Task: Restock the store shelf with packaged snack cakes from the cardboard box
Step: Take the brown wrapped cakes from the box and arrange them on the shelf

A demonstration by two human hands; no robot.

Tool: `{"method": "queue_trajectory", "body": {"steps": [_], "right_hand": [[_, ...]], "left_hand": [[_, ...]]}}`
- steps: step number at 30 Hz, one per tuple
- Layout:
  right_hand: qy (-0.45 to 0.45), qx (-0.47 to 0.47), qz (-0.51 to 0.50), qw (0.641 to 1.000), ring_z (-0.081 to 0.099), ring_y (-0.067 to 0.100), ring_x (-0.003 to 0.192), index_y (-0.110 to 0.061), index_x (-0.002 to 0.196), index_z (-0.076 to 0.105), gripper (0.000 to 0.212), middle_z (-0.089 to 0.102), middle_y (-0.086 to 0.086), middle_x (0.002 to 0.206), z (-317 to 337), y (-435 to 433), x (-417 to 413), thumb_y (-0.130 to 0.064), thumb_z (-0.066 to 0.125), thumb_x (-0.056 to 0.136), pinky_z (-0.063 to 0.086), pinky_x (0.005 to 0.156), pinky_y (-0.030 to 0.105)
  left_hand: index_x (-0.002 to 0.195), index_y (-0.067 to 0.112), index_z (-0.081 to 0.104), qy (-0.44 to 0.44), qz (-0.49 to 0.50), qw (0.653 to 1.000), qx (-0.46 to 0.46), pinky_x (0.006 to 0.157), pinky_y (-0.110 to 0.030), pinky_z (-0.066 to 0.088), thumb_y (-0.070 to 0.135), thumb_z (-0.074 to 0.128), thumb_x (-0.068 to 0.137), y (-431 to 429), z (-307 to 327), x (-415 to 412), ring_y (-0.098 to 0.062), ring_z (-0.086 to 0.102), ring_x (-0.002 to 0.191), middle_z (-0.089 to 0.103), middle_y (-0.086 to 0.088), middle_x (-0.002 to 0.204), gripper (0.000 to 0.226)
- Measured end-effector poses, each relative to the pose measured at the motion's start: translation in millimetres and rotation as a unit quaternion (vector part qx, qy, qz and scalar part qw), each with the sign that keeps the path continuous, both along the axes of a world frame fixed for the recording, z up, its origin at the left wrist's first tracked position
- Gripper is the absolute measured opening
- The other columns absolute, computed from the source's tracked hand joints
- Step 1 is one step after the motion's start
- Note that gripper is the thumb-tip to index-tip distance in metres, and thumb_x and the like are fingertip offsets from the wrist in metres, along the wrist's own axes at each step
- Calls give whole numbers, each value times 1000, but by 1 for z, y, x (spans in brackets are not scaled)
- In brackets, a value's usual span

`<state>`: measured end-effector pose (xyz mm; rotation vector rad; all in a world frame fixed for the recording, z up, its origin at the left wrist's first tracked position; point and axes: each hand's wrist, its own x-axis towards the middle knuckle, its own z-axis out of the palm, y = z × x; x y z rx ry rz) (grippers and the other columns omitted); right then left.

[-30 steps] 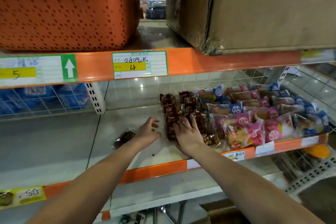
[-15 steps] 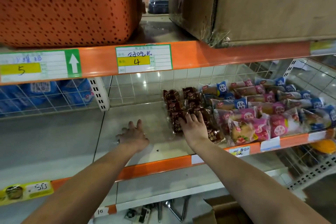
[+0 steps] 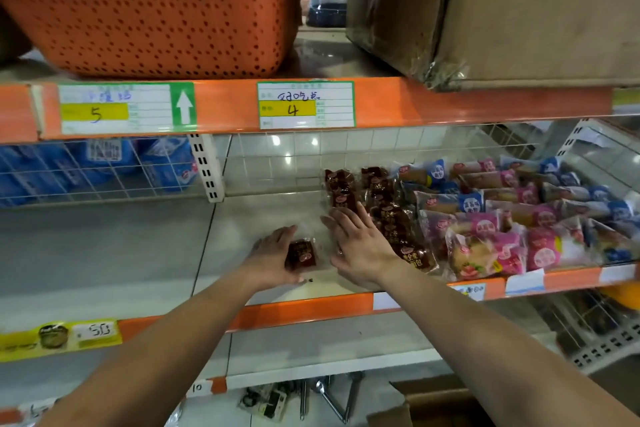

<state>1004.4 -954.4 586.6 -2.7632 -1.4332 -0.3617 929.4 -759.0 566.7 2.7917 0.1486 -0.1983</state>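
- The tag with "5" point(image 3: 95, 113) has a white up-arrow beside it; the next tag point(image 3: 293, 110) reads "4", and the lower tag point(image 3: 98, 331) reads "50".
- Our left hand point(image 3: 273, 260), fingers straight, presses along the left side of a brown snack cake packet point(image 3: 303, 255). It lies on the shelf point(image 3: 138, 253), long axis front to back, logo toward us.
- Our right hand point(image 3: 360, 246) lies flat, fingers spread, on the row of brown packets point(image 3: 391, 218).
- Bare shelf opens leftward; the orange lip point(image 3: 304, 310) runs under our forearms.

On the upper shelf rail point(image 3: 450, 104) we read 5 on the left label point(image 3: 95, 113), beside an up-arrow point(image 3: 184, 108), and 4 on the middle label point(image 3: 304, 105). Lower left, a yellow tag point(image 3: 62, 336) reads 50; a nearer tag point(image 3: 196, 387), 10.
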Motion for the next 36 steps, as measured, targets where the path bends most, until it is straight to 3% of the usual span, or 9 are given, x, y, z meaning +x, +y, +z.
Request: {"method": "queue_trajectory", "body": {"steps": [5,8,12,15,18,22,29,33,36], "right_hand": [[39,-33,43,998,17,30,144,-6,149,26,74,32,13,150,1,47,-14,-52,27,91,-12,115,44],[92,-76,-6,993,3,29,146,-8,152,11,75,12,12,158,-12,70,-21,-51,37,96,-10,118,43],[191,-88,-90,974,27,36,137,-10,149,21,66,31,17,149,-23,85,-28,-50,35,98,19,114,47],[176,-83,-116,974,44,34,125,-15,141,30,65,48,14,134,-16,90,-28,-55,44,92,36,101,43],[187,-88,-171,963,56,29,112,-15,146,20,74,60,9,120,-7,91,-25,-59,44,91,46,86,37],[198,-36,-221,954,59,30,105,-12,141,30,57,61,11,116,-3,89,-21,-51,24,101,46,71,37],[258,-41,-232,937,59,30,103,-13,127,44,30,59,12,112,-8,78,-14,-25,40,100,49,71,37],[207,-56,-190,958,61,30,102,-17,130,42,33,60,10,112,-1,73,-13,-18,46,97,46,69,35],[170,-54,-107,978,55,28,113,-20,140,34,57,46,6,133,2,64,-11,-17,60,89,51,80,38]], "left_hand": [[150,25,-6,45,81,994,50,116,-45,17,62,70,69,33,-3,-27,-29,15,143,6,-5,158,118],[151,26,-5,43,109,992,39,116,-42,18,61,69,71,45,0,-41,-30,15,142,6,-3,158,115],[151,26,-2,28,118,992,33,116,-41,17,62,67,73,42,0,-49,-29,16,142,9,-2,158,110],[151,25,3,10,112,993,28,115,-41,18,62,65,75,33,0,-50,-28,18,142,13,-3,157,104],[151,24,10,-1,112,994,17,113,-41,26,61,63,78,27,-1,-48,-29,25,139,21,-5,154,97],[149,26,15,6,117,993,2,111,-42,30,65,60,77,21,0,-44,-28,29,137,27,-5,152,94],[149,29,11,64,78,995,10,107,-42,33,80,53,69,-5,5,-24,-27,38,133,39,-5,147,103],[151,27,1,73,60,996,-3,109,-45,30,59,73,67,-19,4,-12,-32,30,135,28,-11,149,114],[151,24,9,97,4,994,-56,115,-40,24,40,78,70,-12,11,-2,-30,18,140,10,-9,156,108]]}}
